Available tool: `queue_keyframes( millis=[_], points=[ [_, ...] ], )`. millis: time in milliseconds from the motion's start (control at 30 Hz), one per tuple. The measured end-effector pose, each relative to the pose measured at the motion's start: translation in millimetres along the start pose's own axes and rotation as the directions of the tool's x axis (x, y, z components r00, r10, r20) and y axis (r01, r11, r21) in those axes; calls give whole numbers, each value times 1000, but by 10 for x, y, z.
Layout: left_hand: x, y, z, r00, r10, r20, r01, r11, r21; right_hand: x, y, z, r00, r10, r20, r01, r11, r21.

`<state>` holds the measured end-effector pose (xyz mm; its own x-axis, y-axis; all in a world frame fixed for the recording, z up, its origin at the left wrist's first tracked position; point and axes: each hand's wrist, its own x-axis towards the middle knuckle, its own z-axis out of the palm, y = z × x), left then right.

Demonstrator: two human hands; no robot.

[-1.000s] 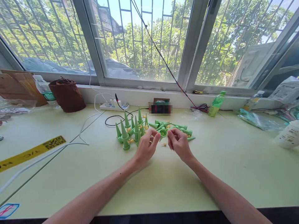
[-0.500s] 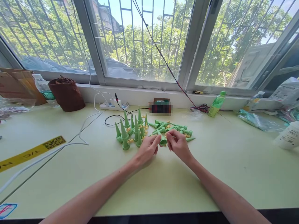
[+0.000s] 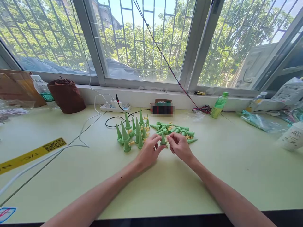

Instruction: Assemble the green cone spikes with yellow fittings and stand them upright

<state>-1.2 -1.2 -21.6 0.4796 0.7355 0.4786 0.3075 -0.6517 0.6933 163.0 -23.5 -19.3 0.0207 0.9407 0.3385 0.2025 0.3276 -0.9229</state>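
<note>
A green plastic watering spike (image 3: 163, 139), cone-shaped with a wider base, is upright between my hands. My left hand (image 3: 151, 147) grips its base with thumb and fingers. My right hand (image 3: 179, 145) is closed in a pinch at the spike's right side, where a bit of yellow shows at the fingertips; most of what it pinches is hidden. To the left stands a group of upright green spikes (image 3: 125, 136) with small yellow valves. Behind my hands lies a pile of loose green spikes (image 3: 182, 128), on their sides, with yellow valves among them.
At the back are a power strip (image 3: 115, 107), a small box (image 3: 162, 108), and a green bottle (image 3: 219, 105). A brown pouch (image 3: 67, 96) stands far left. A white cable (image 3: 81, 134) crosses the left of the table (image 3: 189, 195). Plastic bags (image 3: 260, 121) lie at right.
The spike in my hands has turned from its open base facing me to point-up. My left hand has shifted its grip to the base, thumb now lower. The other spikes stay put.
</note>
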Motion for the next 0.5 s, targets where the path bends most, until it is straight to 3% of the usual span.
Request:
queue_keyframes(
  millis=[200,333,400,500],
  points=[
    [6,9,4,999,-31,-42,34,997,69,-2,29,37,999,-1,-43,2,1000,17],
    [15,19,6,984,-131,-118,131,991,-12,6,20,24,992,-11,-124,19,998,67],
    [25,25,-1,972,-221,-84,212,972,-105,11,14,10,987,-20,-160,33,996,78],
    [42,44,-17,928,-364,78,371,887,-274,13,9,-2,985,-38,-170,53,995,86]
  ],
)
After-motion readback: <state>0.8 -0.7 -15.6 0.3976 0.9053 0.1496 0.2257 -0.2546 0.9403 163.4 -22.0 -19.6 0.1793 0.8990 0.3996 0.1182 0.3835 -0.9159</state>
